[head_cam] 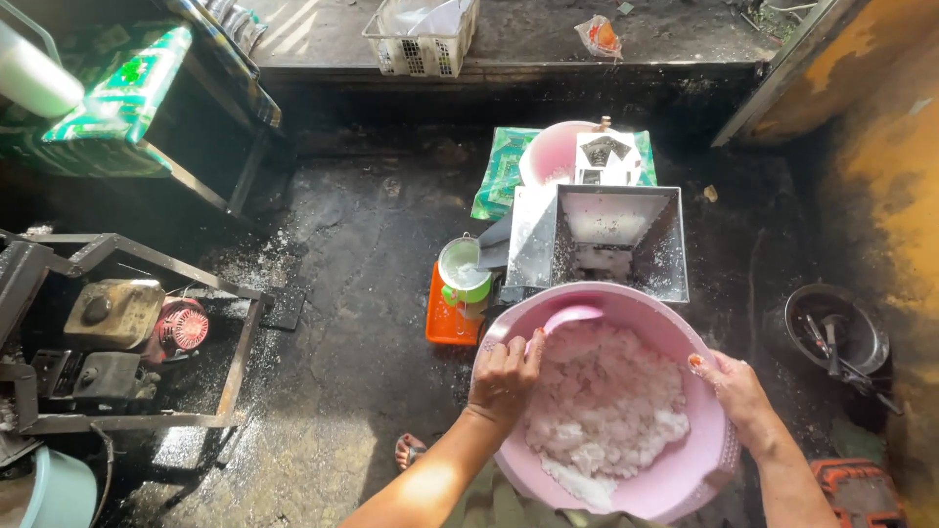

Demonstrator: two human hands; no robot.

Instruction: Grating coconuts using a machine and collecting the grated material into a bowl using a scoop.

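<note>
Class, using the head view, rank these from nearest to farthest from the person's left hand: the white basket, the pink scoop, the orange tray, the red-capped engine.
1. Pink scoop, held in the left hand over the basin.
2. Orange tray, on the floor just up-left.
3. Red-capped engine, far left in its frame.
4. White basket, at the top edge.

Around my small engine (137, 332) in its metal frame: beyond it, a green patterned cushion (117, 98) – farther right, 1 white basket (423, 39). Well right of the engine, an orange crate (445, 318) bearing a green-and-white cup (463, 269) – farthest right, a black tool bucket (831, 332).
</note>
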